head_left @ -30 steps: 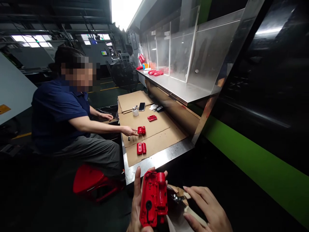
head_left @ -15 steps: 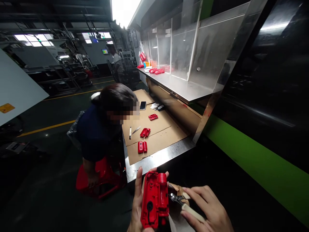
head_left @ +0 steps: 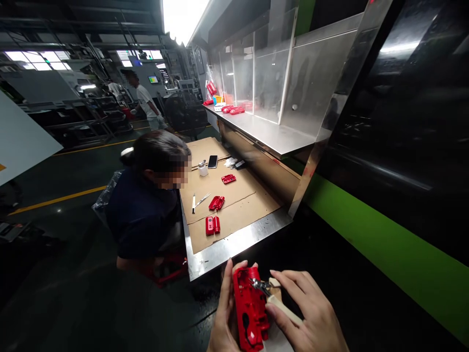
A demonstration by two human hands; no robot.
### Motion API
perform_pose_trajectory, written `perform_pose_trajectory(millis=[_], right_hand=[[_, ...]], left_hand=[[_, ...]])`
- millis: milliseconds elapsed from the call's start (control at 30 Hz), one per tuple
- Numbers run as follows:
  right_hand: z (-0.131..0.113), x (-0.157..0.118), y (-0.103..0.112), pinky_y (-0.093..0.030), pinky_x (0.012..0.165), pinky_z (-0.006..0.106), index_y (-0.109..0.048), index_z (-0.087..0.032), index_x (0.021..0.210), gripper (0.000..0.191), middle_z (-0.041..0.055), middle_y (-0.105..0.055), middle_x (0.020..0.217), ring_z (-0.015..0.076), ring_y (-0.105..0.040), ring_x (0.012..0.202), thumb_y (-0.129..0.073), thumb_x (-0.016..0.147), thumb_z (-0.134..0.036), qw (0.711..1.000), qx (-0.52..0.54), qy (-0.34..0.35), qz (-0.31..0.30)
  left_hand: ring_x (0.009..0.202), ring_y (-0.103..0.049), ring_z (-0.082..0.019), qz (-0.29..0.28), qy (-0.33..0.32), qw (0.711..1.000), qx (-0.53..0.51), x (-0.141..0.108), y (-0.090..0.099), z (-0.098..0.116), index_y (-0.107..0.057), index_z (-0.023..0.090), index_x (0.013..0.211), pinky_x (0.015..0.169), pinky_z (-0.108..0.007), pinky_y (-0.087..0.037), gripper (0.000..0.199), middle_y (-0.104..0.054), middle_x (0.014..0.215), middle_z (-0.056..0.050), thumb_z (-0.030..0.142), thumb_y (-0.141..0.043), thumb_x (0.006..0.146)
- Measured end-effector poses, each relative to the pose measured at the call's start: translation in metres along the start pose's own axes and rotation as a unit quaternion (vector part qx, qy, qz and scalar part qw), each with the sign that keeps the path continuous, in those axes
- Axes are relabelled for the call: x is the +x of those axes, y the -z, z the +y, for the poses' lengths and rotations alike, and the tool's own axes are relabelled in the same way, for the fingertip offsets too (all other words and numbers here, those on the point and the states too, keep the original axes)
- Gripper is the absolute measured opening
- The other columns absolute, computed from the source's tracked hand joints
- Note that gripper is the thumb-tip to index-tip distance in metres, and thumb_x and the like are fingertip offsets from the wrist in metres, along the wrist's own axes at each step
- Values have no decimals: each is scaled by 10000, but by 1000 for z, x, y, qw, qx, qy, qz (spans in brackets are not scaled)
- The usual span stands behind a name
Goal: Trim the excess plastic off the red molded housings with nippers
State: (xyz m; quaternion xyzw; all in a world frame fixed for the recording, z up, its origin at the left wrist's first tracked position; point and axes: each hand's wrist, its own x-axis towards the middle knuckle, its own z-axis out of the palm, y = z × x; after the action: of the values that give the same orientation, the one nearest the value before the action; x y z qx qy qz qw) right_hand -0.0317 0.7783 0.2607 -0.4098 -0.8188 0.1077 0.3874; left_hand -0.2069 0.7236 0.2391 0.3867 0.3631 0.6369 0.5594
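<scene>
My left hand (head_left: 223, 318) is wrapped round a red plastic housing (head_left: 246, 305), its hollow inner side facing me and a black round part near its lower end. In my right hand (head_left: 311, 313) are side cutters (head_left: 284, 309) with cream handles. Their metal jaws lie over the upper right part of the housing, by its rounded end; whether the blades touch it I cannot tell. Behind the cutters, a tan piece (head_left: 277, 293) shows partly, and its kind is unclear.
A co-worker (head_left: 146, 205) sits left of the cardboard-covered table (head_left: 238, 205). On it lie red housings (head_left: 212, 225), tweezers (head_left: 203, 198), a cream-handled knife (head_left: 194, 203), a phone (head_left: 213, 162) and a small bottle (head_left: 202, 169). A metal shelf (head_left: 282, 139) juts out above. Another person (head_left: 145, 102) stands farther back.
The housing has tilted and shifted right in my left hand. The cutters' jaws have moved from beside the housing to over its upper part. The co-worker's head has shifted left, revealing the bottle.
</scene>
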Motion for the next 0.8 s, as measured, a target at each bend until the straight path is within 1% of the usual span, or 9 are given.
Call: perform_pose_trajectory(millis=[100,200,233,367,433,567,600,667,800], right_hand=[[-1,0,-3,-613,707,272,-597,-186,1228,371,68,-653,1004,174,-633,878,-565,959,-441,1000,-4,-14,-10],[-1,-1,-4,-608,698,274,-598,-197,1222,360,59,-657,999,171,-635,867,-566,958,-440,1000,-7,-18,-18],[-1,-1,-4,-608,697,277,-599,-198,1218,361,58,-658,997,172,-636,865,-564,958,-446,1000,-8,-20,-19],[2,-3,-5,-609,696,270,-591,-204,1229,368,52,-662,1006,169,-640,866,-578,952,-445,999,-14,-21,-33],[3,-4,-6,-609,706,259,-579,-215,1246,371,44,-663,1022,162,-642,874,-591,947,-435,998,-14,-23,-49],[4,-4,-6,-608,708,253,-555,-239,1268,369,28,-665,1034,153,-642,875,-586,952,-428,997,1,-32,-66],[3,-4,-6,-607,708,253,-553,-244,1268,362,26,-665,1035,153,-642,877,-580,955,-423,997,6,-35,-68],[3,-4,-6,-606,709,252,-554,-253,1263,345,19,-666,1033,150,-643,878,-572,958,-414,996,14,-40,-72],[2,-3,-6,-604,699,246,-552,-259,1255,339,14,-668,1022,147,-644,862,-568,958,-423,996,23,-42,-76]], left_hand=[[1456,-295,-311,-7,-5,1000,-18,-2,-1,-7,-267,468,1498,1188,-316,-320,1134,-291,1581,-23,545,-915,570],[1463,-278,-311,-18,-13,1000,-14,-4,1,-14,-268,453,1504,1193,-329,-312,1060,-282,1589,-37,511,-885,644],[1464,-276,-313,-20,-15,1000,-13,-4,3,-17,-270,449,1505,1194,-329,-310,1063,-282,1591,-39,510,-887,643],[1473,-253,-305,-11,-18,1000,-1,-5,6,-27,-276,448,1502,1205,-324,-281,1087,-292,1590,-28,518,-904,618],[1478,-239,-303,-5,-27,1000,10,-5,7,-31,-269,439,1506,1215,-330,-255,1069,-284,1594,-34,540,-883,637],[1481,-208,-347,3,-44,996,81,-6,7,-36,-199,434,1522,1236,-441,-193,1076,-240,1606,-60,625,-821,664],[1477,-209,-365,6,-53,993,105,-6,7,-36,-185,431,1525,1237,-469,-187,1104,-233,1605,-67,647,-819,648],[1463,-228,-393,17,-72,987,143,-6,7,-38,-170,416,1531,1233,-499,-208,1157,-237,1596,-84,692,-816,611],[1439,-268,-421,43,-104,975,191,-5,6,-40,-168,377,1539,1222,-536,-239,1163,-264,1575,-119,751,-770,617]])
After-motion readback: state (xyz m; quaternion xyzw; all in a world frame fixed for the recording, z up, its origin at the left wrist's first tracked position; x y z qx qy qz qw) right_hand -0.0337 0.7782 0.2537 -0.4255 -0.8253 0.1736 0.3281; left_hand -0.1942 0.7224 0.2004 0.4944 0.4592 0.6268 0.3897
